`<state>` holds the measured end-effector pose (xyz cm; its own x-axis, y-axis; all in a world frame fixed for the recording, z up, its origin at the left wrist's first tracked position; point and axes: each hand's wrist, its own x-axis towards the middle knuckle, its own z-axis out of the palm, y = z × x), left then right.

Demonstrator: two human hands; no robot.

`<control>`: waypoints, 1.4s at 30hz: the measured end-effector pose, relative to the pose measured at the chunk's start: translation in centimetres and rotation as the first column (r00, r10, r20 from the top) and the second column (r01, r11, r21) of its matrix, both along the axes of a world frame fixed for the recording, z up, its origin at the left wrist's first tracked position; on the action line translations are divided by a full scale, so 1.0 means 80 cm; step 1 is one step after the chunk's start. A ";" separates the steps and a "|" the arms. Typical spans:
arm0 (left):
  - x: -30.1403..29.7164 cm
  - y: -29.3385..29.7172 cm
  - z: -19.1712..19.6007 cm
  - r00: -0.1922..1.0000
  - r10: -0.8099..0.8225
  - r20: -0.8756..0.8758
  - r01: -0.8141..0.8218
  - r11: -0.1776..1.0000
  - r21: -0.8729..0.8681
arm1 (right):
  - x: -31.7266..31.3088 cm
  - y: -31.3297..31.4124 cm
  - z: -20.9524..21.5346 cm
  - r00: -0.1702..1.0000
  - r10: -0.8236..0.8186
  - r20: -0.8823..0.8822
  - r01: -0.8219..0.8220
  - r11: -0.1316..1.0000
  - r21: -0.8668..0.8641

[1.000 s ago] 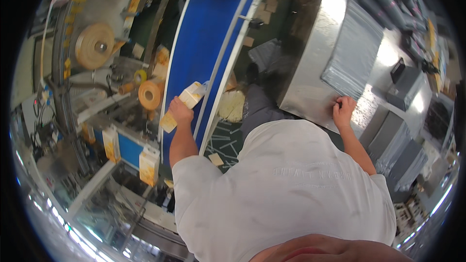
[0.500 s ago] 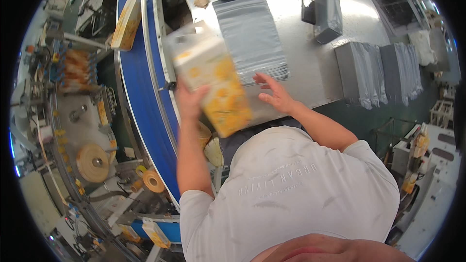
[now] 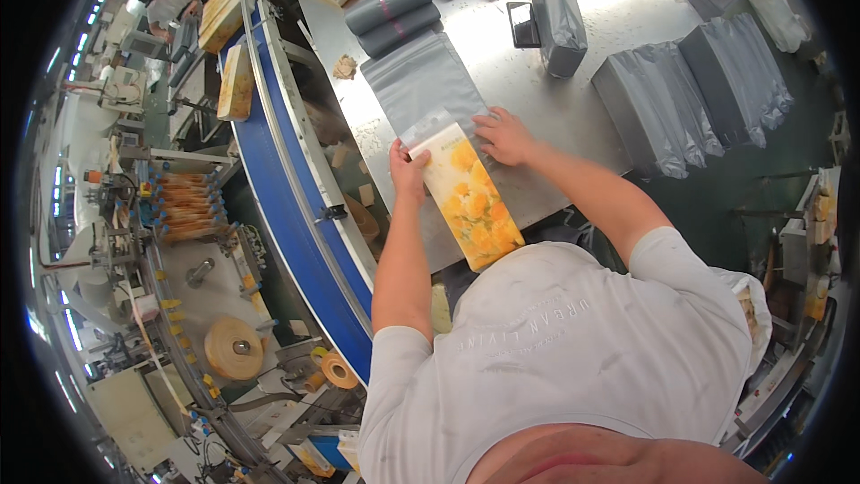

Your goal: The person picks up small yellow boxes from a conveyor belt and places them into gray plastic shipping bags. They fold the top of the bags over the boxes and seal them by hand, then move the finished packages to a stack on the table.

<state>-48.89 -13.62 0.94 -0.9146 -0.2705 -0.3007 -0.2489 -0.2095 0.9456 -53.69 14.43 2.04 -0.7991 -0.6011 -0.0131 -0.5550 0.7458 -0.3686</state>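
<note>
Two bare hands are working at a yellow-and-white flowered pack, which is lying at a slant near the front edge of a metal table, its lower end reaching toward the white shirt. Taking the pack as the middle of our dial, we are seeing the left hand at ten o'clock, where it is gripping the pack's upper left edge with the thumb on top. At one o'clock the right hand is resting with its fingers loosely spread; its fingertips seem to be touching the edge of the flat grey bags, though they are small in our view. The pack's clear end is overlapping those bags, which are lying at eleven o'clock. Farther out that way, we are seeing grey rolls with pink ties. Beyond the right hand, at one o'clock, a wrapped grey block is standing. Grey stacks are sitting at two o'clock. A blue conveyor belt is stretching from ten round to seven o'clock, and a tan roll is showing at eight.
</note>
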 end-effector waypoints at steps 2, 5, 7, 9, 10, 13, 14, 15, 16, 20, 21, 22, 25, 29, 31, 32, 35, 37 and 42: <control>0.006 0.005 -0.006 0.996 -0.021 -0.086 0.009 0.990 -0.139 | -0.014 -0.010 0.004 0.999 0.018 0.034 -0.023 0.985 0.168; -0.008 0.006 0.024 0.918 -0.395 -0.028 0.280 0.700 -0.657 | -0.028 -0.003 0.012 0.997 0.018 0.081 -0.028 0.991 0.132; -0.022 0.014 0.049 0.868 -0.479 0.128 0.398 0.519 -0.757 | -0.029 -0.009 0.033 0.991 -0.017 0.129 0.014 1.000 0.019; -0.032 0.027 0.071 0.801 -0.522 0.293 0.490 0.289 -0.823 | -0.023 -0.008 0.053 0.990 -0.006 0.142 0.015 0.998 -0.057; -0.029 0.042 0.077 0.855 -0.454 0.250 0.396 0.261 -0.880 | -0.021 -0.006 0.059 0.992 0.018 0.127 -0.008 0.996 -0.084; -0.017 0.087 0.063 0.966 -0.237 0.100 0.175 0.324 -0.930 | 0.002 0.005 0.060 0.995 0.084 0.058 -0.080 0.994 -0.076; -0.015 0.080 0.040 0.990 -0.127 0.066 0.118 0.462 -0.879 | 0.011 0.003 0.061 0.992 0.113 0.048 -0.110 0.992 -0.068; -0.017 0.077 0.027 0.999 -0.019 0.047 0.050 0.586 -0.809 | 0.017 0.003 0.060 0.990 0.135 0.040 -0.133 0.990 -0.057; -0.015 0.075 0.022 0.995 -0.087 0.045 0.087 0.571 -0.816 | 0.020 0.007 0.064 0.988 0.143 0.051 -0.140 0.989 -0.053; -0.005 0.075 0.030 0.928 -0.372 0.012 0.138 0.315 -0.939 | 0.019 0.006 0.059 0.986 0.051 0.161 -0.015 0.976 -0.219; -0.006 0.077 0.035 0.898 -0.440 0.007 0.108 0.204 -0.973 | 0.018 0.001 0.050 0.980 0.034 0.194 0.031 0.945 -0.324; -0.012 0.088 0.049 0.897 -0.440 0.042 0.129 0.169 -0.977 | 0.012 0.002 0.040 0.975 0.015 0.223 0.082 0.903 -0.422; -0.021 0.116 0.078 0.943 -0.290 0.165 0.231 0.211 -0.950 | 0.016 0.008 0.033 0.977 0.043 0.208 0.025 0.949 -0.315; -0.024 0.090 0.035 0.978 -0.033 0.205 0.184 0.590 -0.786 | 0.033 0.008 0.057 0.995 0.070 0.070 -0.059 0.987 -0.146; 0.003 0.076 0.000 0.992 -0.049 0.116 0.119 0.669 -0.733 | 0.036 0.005 0.062 0.993 0.103 0.049 -0.095 0.984 -0.152; 0.019 0.081 -0.006 0.994 -0.089 0.070 0.113 0.678 -0.727 | 0.030 0.011 0.046 0.994 0.034 0.104 0.002 0.944 -0.330; 0.040 0.077 -0.002 0.974 -0.221 -0.053 0.149 0.795 -0.588 | 0.009 0.019 0.002 0.962 -0.164 0.216 0.265 0.739 -0.619; 0.045 0.060 -0.005 0.971 -0.215 -0.103 0.166 0.919 -0.357 | -0.003 0.008 -0.001 0.930 -0.327 0.168 0.360 0.714 -0.601; 0.049 0.059 -0.007 0.978 -0.196 -0.076 0.191 0.979 -0.074 | -0.024 0.001 -0.005 0.940 -0.257 0.224 0.288 0.951 -0.115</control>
<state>-45.01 -8.93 0.35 -0.9725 -0.1028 -0.2091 -0.1989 -0.1016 0.9747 -55.63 14.51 1.62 -0.9216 -0.3682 -0.1232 -0.2393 0.7884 -0.5667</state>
